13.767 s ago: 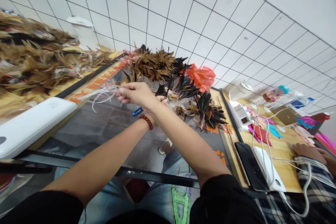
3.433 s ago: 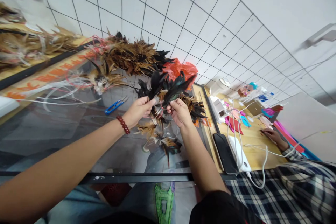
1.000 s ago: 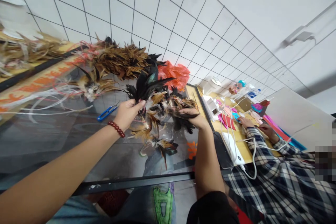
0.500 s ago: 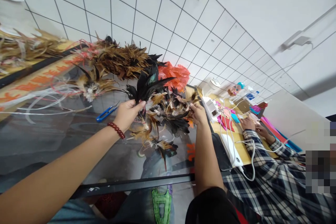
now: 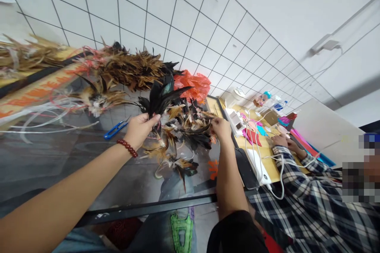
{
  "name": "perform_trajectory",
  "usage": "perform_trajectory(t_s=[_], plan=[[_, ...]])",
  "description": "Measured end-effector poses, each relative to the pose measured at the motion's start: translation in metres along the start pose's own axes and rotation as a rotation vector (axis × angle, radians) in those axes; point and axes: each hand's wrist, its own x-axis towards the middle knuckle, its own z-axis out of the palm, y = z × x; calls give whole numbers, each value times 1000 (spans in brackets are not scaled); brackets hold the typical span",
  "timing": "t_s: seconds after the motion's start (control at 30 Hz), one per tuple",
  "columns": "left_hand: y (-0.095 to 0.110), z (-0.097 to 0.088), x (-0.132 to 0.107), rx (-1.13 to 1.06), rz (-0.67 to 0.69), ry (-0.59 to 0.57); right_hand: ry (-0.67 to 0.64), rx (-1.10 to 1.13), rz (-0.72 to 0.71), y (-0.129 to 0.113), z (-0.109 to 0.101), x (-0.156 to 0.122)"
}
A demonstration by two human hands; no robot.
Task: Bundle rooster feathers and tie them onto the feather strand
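Black feathers, pinched in your left hand.
Right hand: at feather pile, grip unclear. A slack left pinch could scatter plumes.

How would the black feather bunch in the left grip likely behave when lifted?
The black feather bunch is probably light for its size, being loosely fanned plumes. Its tips would likely bend and sway, since the longer ones arc sideways. Pinched near its base by the left grip, it may splay.

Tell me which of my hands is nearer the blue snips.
Left. Your left hand is just right of the snips, pinching black feathers; your right hand is farther right, at the feather pile's right edge.
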Motion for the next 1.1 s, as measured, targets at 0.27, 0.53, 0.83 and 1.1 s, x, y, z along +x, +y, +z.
perform_trajectory(t_s=[0.27, 0.53, 0.83, 1.1], plan=[[0, 1, -1, 15, -10, 16, -273, -33, -31, -37, 51, 18], [7, 4, -4, 7, -2, 3, -310, 714, -88, -18, 24, 8], [9, 3, -6, -5, -45, -16, -302, 1206, 107, -26, 22, -3], [9, 6, -5, -3, -67, -9, -390, 1395, 21, -44, 10, -16]])
